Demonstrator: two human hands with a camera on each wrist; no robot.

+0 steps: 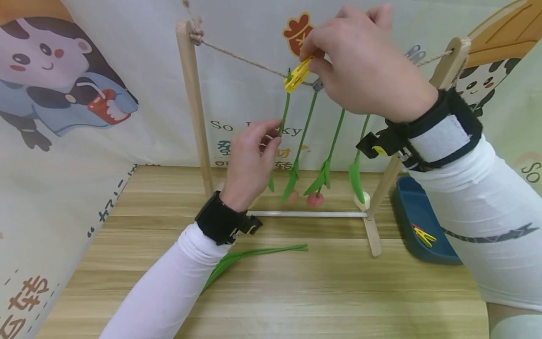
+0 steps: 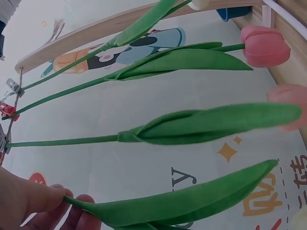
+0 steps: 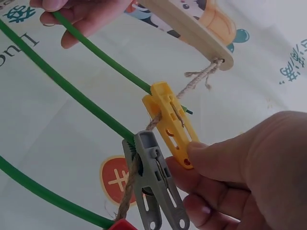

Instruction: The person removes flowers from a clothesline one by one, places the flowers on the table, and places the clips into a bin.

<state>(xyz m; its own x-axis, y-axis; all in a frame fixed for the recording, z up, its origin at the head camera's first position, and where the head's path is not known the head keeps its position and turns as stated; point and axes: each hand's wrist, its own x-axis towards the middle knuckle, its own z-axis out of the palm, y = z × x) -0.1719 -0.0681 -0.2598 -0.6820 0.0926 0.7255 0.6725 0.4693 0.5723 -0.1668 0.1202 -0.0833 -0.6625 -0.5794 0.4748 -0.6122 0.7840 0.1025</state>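
Observation:
My right hand (image 1: 360,66) pinches the tail end of a yellow clothespin (image 3: 175,124), whose jaws sit at the rope (image 1: 250,61) and the top of a green artificial tulip stem (image 1: 285,110). Lower down, my left hand (image 1: 251,157) pinches that same stem between thumb and fingers, just above its leaf (image 2: 192,201). Beside the yellow one, a grey clothespin (image 3: 160,182) clips another stem to the rope. More tulips hang upside down to the right, among them one with a pink bloom (image 2: 266,46). A red clothespin (image 2: 8,110) is partly visible.
The rope spans two wooden posts (image 1: 195,103) joined low down by a white rod (image 1: 305,214). Several green stems (image 1: 267,251) lie on the wooden table by the left forearm. A blue tray (image 1: 402,221) at right holds clothespins (image 1: 423,235), partly behind the right arm.

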